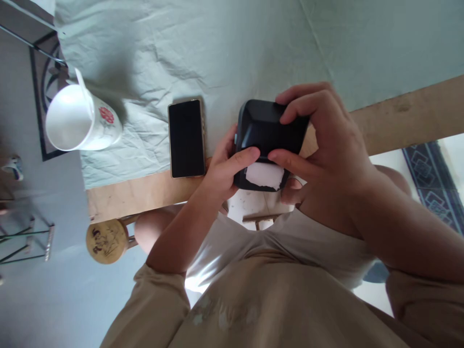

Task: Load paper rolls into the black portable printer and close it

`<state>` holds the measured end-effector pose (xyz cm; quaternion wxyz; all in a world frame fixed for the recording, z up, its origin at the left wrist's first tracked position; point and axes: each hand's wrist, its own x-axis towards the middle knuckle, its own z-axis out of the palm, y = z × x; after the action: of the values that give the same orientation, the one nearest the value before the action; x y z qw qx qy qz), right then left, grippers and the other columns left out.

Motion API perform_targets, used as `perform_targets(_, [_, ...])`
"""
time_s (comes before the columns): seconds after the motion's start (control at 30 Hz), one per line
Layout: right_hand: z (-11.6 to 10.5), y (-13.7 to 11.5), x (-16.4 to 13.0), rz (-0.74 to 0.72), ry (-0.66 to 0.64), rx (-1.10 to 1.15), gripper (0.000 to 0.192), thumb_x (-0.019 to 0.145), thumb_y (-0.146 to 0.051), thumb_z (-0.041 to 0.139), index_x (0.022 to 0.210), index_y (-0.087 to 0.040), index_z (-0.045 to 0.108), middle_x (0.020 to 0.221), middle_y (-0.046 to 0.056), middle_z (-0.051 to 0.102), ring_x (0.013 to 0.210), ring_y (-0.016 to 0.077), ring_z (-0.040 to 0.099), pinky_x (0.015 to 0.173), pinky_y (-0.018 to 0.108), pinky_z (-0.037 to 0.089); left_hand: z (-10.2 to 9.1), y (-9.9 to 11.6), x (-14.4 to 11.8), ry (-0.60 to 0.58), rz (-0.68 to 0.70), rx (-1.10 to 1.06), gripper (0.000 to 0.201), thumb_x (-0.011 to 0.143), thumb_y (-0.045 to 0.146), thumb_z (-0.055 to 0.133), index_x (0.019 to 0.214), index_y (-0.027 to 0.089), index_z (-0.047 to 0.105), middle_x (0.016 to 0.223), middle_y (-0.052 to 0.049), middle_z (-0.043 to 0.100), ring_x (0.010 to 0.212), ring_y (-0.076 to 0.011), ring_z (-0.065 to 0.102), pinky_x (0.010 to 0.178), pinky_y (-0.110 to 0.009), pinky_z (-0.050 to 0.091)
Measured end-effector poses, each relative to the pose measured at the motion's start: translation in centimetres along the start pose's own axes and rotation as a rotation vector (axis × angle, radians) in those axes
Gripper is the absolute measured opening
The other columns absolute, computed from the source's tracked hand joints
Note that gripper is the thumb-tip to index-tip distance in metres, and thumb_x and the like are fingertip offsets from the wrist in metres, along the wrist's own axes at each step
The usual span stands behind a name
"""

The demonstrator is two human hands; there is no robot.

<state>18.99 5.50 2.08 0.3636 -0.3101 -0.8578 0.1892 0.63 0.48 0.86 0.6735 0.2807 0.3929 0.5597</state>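
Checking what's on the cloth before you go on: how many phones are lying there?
1. The phone lies screen-up on the green cloth, between the white mug and the black box held in both hands. Anything behind the hands is hidden.

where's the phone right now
In the head view the phone lies flat, screen dark, on the pale green cloth, between the white floral mug to its left and the black box held in both hands.

Dark-screened phone flat on wrinkled pale green cloth, white flowered mug near cloth's corner, bare wooden table edge, round wooden stool below, patterned rug on floor.
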Motion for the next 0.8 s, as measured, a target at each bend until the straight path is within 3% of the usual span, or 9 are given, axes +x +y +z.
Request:
perform_targets(0.17, [0.3,0.4,-0.2,-0.066,0.049,-0.048,0.038,0.090,-0.046,0.064,0.114,-0.020,0.051,0.129,0.008,0.057,0.119,0.0167,0.060,0.102,0.036,0.054,-0.2,-0.3,-0.1,0.040,0.017,0.054,0.034,0.071,0.029,0.087,0.098,0.021,0.069,0.074,0.003,0.064,0.057,-0.0079,0.058,0.051,-0.017,0.049])
perform_targets(0.3, [0.3,0.9,-0.3,-0.126,0.093,-0.055,0.039,0.089,-0.045,0.063,0.117,-0.019,0.054,0.127,0.010,0.059,0.117,0.0182,0.061,0.101,0.036,0.053,-0.3,-0.8,0.2,0.070,0.054,0.021,0.032,0.076,0.042,0.084,0.096,0.021,0.071,0.078,0.002,0.067,0.065,-0.0091,0.064,0.059,-0.018,0.055])
perform_targets(0.47, [-0.1,0.9,-0.2,-0.132,0.079,-0.074,0.042,0.089,-0.037,0.061,0.125,-0.019,0.052,0.128,0.011,0.060,0.118,0.0183,0.061,0.099,0.035,0.055,-0.2,-1.0,1.1,0.302,-0.041,-0.005,0.035,0.096,0.051,0.057,0.096,0.019,0.071,0.091,0.000,0.072,0.088,-0.0145,0.071,0.074,-0.023,0.059])
perform_targets(0.57, [-0.2,0.6,-0.1,-0.142,0.077,-0.079,0.044,0.089,-0.040,0.060,0.127,-0.019,0.050,0.128,0.011,0.059,0.119,0.0176,0.061,0.097,0.034,0.056,-0.2,-1.0,1.3,0.351,-0.053,-0.008,0.030,0.095,0.049,0.059,0.099,0.021,0.069,0.092,0.000,0.072,0.101,-0.0180,0.071,0.078,-0.024,0.057])
perform_targets(0.8, [-0.2,0.3,0.1,-0.158,0.057,-0.022,0.047,0.088,-0.043,0.062,0.128,-0.023,0.049,0.130,0.011,0.059,0.124,0.0186,0.059,0.102,0.036,0.055,-0.5,-0.8,1.0,0.349,-0.020,0.003,0.027,0.088,0.046,0.071,0.093,0.021,0.068,0.075,0.002,0.065,0.081,-0.0139,0.066,0.072,-0.023,0.054])
